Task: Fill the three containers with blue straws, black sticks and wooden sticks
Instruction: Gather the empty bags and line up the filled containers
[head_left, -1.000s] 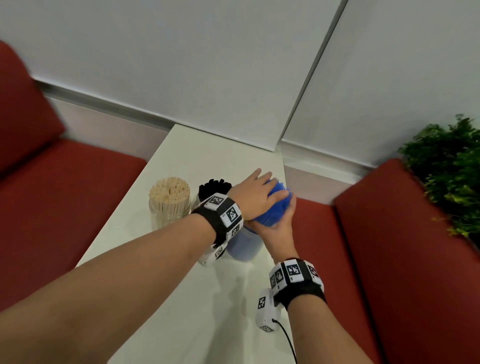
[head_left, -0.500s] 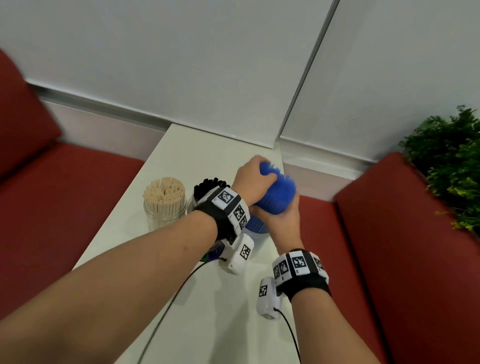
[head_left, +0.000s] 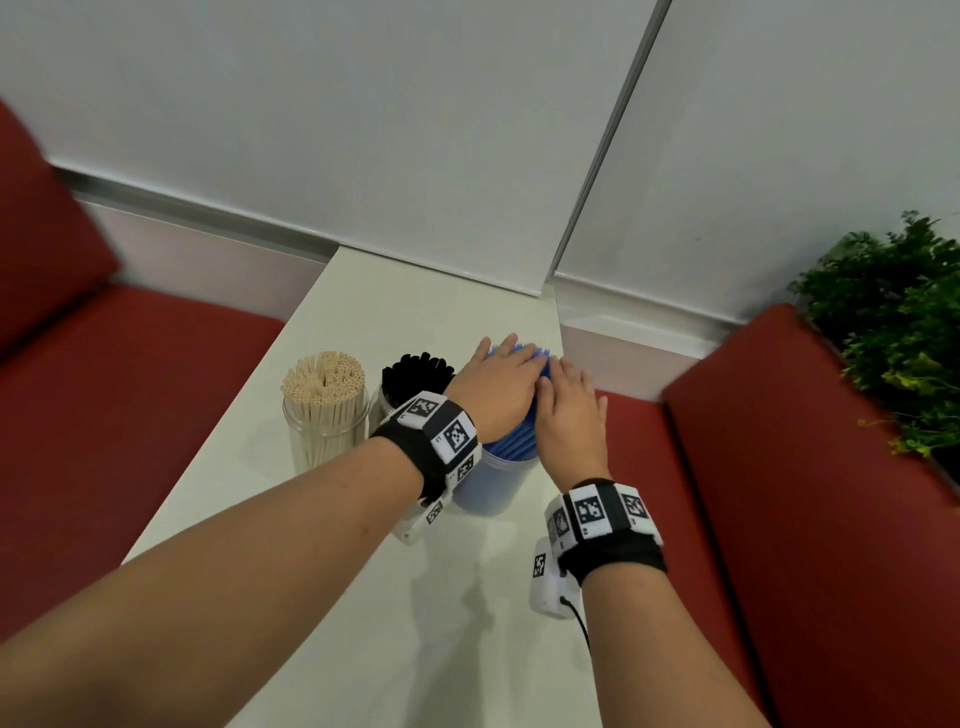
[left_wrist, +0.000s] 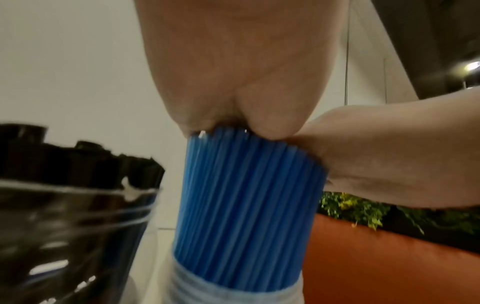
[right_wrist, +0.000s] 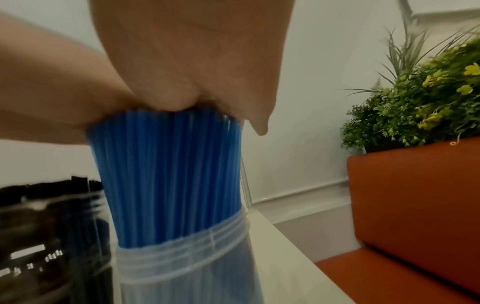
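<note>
Three clear containers on the white worktop (head_left: 415, 597), in a row, all upright.

1. Left: jar of wooden sticks (head_left: 323, 382), full, ends up.
2. Middle: jar of black sticks (head_left: 415, 370), full; its wall sits just beside the blue one in both wrist views.
3. Right: clear threaded-neck jar (right_wrist: 182, 246) packed with blue straws (head_left: 511, 441). Straws stand well above the rim, bundle roughly vertical. Individual straws and sticks too many and too dense to count.

Two hands, both on the blue bundle:
- Left hand (head_left: 496, 387): palm flat on the straw tops, fingers straight and together, extending past the far side of the bundle. Not gripping; pressing on the ends. Left wrist view shows the heel of the palm touching the top ends.
- Right hand (head_left: 571, 415): laid on the right top edge of the bundle, touching the left hand, fingers straight and slightly spread. Also flat contact, nothing pinched. Right wrist view shows the palm on the straw tops.

One marker-tagged wristband per wrist, two total; a cable runs from the right unit.

Around: two red seat cushions, one either side of the worktop; one green plant (head_left: 893, 332) far right; white wall panels behind.
</note>
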